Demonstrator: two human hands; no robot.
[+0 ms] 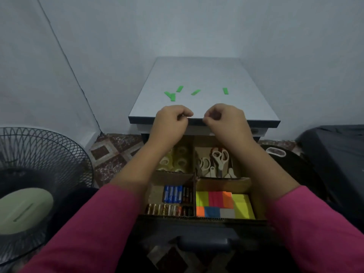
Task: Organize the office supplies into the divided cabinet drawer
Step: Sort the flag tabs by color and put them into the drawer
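The open drawer point(260, 211) is split by cardboard dividers. Its back left part holds clear tape rolls point(178, 161) and its back right part holds scissors point(219, 160). Batteries point(173, 195) lie front left, coloured sticky notes point(241, 203) front right. Several green strips point(173, 96) lie scattered on the grey cabinet top point(204, 75). My left hand point(171, 120) and my right hand point(226, 120) hover side by side at the top's front edge. The fingers of both are curled, fingertips pinched together. Nothing clearly shows in either pinch.
A floor fan point(37, 184) stands close on the left. A dark covered object point(334, 154) sits on the right, with a dark bag with a white handle point(275, 151) beside it. The drawer's handle point(203, 243) juts toward me. Patterned floor tiles point(112, 152) surround the cabinet.
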